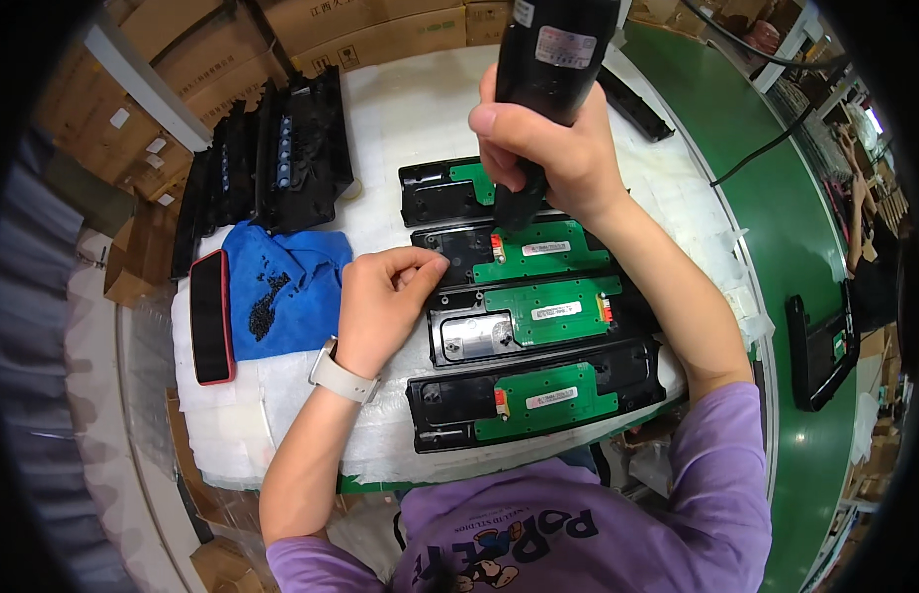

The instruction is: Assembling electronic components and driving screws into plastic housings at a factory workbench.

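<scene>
My right hand (558,148) is wrapped round a black handheld power tool, which looks like an electric screwdriver (553,59). Its lower end points down at the second black housing from the back, by the edge of a green circuit board (548,249). At that housing's left end is my left hand (385,296), thumb and forefinger pinched together at its rim; what they hold, if anything, is hidden. Two similar housings with boards lie nearer me, a middle one (474,334) and a front one (627,371). Partly behind the tool sits the rearmost housing (425,193).
Left of my hand, a blue cloth (311,257) carries a pile of small black screws (268,308). Beside it lies a red-edged phone (212,316). Black plastic parts (311,148) are stacked behind, before cardboard boxes (380,35). A green surface (721,128) runs along the right.
</scene>
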### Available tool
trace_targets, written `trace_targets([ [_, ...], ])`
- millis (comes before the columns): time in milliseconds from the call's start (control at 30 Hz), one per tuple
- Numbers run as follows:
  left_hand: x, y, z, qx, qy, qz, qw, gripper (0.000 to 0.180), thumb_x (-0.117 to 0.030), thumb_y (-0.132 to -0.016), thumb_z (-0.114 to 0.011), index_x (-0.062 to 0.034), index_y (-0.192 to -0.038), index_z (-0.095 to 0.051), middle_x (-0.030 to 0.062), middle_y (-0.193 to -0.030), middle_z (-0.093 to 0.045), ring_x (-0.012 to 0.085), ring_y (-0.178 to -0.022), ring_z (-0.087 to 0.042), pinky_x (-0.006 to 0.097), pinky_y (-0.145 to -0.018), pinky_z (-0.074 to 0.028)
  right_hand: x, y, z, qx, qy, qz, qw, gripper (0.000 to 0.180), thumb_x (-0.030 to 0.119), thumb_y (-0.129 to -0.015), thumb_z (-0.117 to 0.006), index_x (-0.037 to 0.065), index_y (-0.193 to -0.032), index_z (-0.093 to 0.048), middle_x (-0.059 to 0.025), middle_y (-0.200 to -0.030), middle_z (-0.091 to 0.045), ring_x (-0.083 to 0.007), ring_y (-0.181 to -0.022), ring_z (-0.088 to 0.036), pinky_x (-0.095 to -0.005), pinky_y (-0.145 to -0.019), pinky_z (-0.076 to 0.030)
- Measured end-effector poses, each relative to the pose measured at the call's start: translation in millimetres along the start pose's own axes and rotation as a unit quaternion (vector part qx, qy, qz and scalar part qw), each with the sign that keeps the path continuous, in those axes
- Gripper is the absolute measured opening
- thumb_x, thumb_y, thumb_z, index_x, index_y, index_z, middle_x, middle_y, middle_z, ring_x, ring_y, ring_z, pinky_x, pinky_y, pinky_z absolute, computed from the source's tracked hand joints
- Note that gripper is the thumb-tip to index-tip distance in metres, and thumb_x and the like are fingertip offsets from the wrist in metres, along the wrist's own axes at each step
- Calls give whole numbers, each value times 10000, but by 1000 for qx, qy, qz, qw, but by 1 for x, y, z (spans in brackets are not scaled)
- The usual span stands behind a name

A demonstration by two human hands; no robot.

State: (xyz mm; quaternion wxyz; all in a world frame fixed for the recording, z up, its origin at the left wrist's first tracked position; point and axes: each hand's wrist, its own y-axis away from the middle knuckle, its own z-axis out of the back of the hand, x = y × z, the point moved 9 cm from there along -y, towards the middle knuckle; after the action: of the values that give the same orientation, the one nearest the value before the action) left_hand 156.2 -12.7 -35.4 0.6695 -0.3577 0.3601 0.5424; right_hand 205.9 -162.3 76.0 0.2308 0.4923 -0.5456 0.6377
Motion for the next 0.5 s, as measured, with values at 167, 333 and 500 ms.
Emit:
trace_targets([
  [167,3,0,-1,3,-13,10,1000,164,-129,-832,-636,27,-803,-678,-75,-524,-446,5,-513,-328,199,-449,-250,2,2,-7,4,0,7,1000,201,149,-734,-672,12,-647,-553,-20,-505,-519,-78,-416,-487,-226,-392,-360],
  [333,3,1,-5,20,-26,18,999,193,-142,-854,-610,27,-785,-670,-67,-536,-469,6,-519,-358,197,-455,-266,10,8,-10,16,36,27,999,194,141,-736,-666,11,-633,-565,-15,-491,-517,-71,-410,-483,-217,-394,-359],
  [500,-3,4,2,-38,130,17,991,178,-139,-860,-611,31,-856,-662,25,-627,-611,40,-582,-530,175,-517,-378,26,12,-4,-1,-35,43,998,185,135,-783,-597,-5,-858,-501,-32,-535,-455,-111,-381,-417,-248,-385,-338],
])
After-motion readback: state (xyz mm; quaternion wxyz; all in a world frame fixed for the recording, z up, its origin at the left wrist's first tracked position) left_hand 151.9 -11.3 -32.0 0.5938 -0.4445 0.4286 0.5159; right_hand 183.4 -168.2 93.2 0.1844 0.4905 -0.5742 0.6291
